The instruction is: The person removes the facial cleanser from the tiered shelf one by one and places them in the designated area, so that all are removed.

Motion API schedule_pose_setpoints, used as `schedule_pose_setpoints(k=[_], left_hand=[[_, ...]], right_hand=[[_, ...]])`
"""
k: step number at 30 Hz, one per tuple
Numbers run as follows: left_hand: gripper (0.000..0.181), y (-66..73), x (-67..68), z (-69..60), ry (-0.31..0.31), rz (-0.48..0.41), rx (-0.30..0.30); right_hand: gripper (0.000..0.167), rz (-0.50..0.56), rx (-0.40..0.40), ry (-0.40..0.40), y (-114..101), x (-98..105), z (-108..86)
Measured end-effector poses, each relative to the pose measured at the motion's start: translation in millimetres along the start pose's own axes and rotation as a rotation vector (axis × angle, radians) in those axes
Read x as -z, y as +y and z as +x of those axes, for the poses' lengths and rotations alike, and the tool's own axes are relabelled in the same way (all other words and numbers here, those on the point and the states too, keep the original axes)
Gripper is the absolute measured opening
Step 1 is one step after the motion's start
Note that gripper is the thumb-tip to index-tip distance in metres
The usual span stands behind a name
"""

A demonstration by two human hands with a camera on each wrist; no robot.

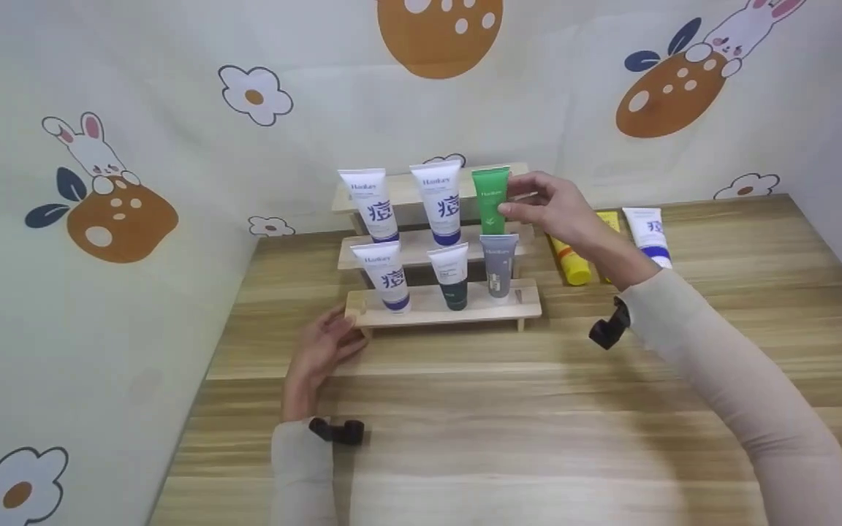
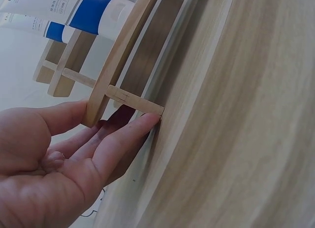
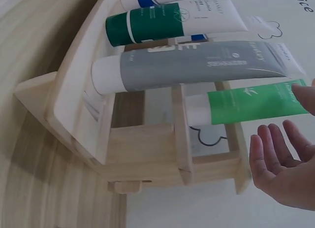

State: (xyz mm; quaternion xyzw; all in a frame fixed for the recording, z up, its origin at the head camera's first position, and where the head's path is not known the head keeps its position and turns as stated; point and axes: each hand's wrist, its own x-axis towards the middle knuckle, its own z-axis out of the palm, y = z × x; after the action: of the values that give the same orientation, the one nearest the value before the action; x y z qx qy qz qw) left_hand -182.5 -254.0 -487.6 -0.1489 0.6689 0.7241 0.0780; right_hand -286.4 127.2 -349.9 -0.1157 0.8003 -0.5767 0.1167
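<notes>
A three-tier wooden display rack [image 1: 443,315] holds cosmetic tubes standing on their caps. My left hand [image 1: 324,347] grips its lower left end; in the left wrist view the thumb touches the front shelf [image 2: 101,95] and a fingertip meets the leg [image 2: 135,100]. A green tube [image 1: 492,201] stands at the middle tier's right. My right hand [image 1: 556,208] is beside it, thumb overlapping its upper part; in the right wrist view the other fingers [image 3: 266,156] are spread apart from the green tube [image 3: 256,102]. Below it on the front tier stands a grey tube [image 1: 498,269].
Two white-and-blue tubes [image 1: 438,201] share the middle tier. The front tier also carries a white-and-blue tube [image 1: 384,276] and a white-and-dark-green tube [image 1: 452,274]. Right of the rack lie yellow tubes [image 1: 577,269] and another white-and-blue tube [image 1: 650,235]. A patterned wall covering [image 1: 333,153] rises behind.
</notes>
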Motion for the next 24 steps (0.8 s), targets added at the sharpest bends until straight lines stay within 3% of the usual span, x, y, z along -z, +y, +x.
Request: schedule_pose_setpoints(k=[5,16,24], left_hand=[[0.05,0.6,-0.6,0.6,0.007,0.0,0.008],[0.05,-0.2,1.3,2.1,0.006,0.008,0.017],[0.047,-1.4,0.6,0.6,0.012,-0.003,0.018]], right_hand=[[0.057,-0.015,-0.051,0.022,1,-5,5.6],[0.046,-0.012,-0.023,0.062,0,-11,16.4],[0.043,0.012,-0.003,0.085,4,-11,10.8]])
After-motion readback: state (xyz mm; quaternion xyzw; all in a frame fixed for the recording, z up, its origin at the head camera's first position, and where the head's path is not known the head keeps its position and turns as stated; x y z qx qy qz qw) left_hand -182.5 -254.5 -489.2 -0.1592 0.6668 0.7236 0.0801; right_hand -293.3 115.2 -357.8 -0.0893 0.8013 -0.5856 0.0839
